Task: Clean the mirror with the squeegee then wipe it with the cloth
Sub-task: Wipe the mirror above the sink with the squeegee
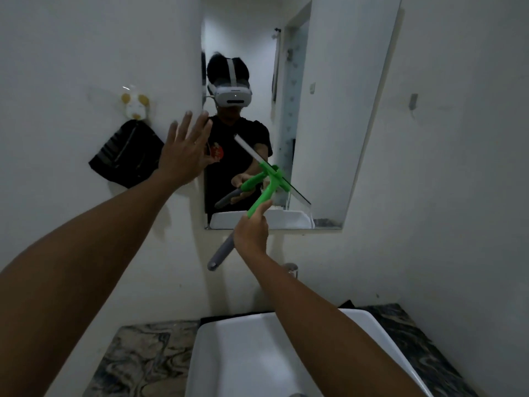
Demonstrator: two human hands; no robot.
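A tall frameless mirror (pixel 329 116) hangs on the white wall above the sink. My right hand (pixel 252 232) grips the squeegee (pixel 264 193) by its green and grey handle, and the blade lies slanted against the lower middle of the glass. My left hand (pixel 183 151) is raised flat with fingers spread, at the mirror's left edge on the wall, holding nothing. A dark cloth (pixel 127 154) hangs from a hook on the wall to the left of the mirror.
A white basin (pixel 229 353) sits below on a marbled counter (pixel 137 359). A small tap (pixel 292 269) stands behind my right forearm. A white and yellow hook holder (pixel 134 106) is stuck above the cloth. The mirror reflects a person wearing a headset.
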